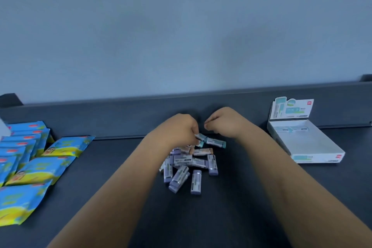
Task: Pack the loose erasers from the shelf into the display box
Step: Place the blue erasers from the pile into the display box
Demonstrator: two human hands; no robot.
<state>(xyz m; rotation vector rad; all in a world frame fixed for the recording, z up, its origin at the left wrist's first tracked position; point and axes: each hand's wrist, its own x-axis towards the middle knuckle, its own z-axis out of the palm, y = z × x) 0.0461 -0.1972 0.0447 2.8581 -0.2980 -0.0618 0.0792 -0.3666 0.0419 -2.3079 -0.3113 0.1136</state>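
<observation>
Dark shelf [261,197], raised back lip [120,119], blue-grey wall [181,26]; erasers [187,167] heaped, seemingly wrapped.

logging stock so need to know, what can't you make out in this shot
Head view only:
left hand: how many erasers it grips, hidden by its fingers.
right hand: whether it pinches anything, fingertips curled under.
pile of erasers: exact count, they overlap, left wrist covers some.
display box: print too blurred to read.
blue packets: stack cut off by the left edge.
</observation>
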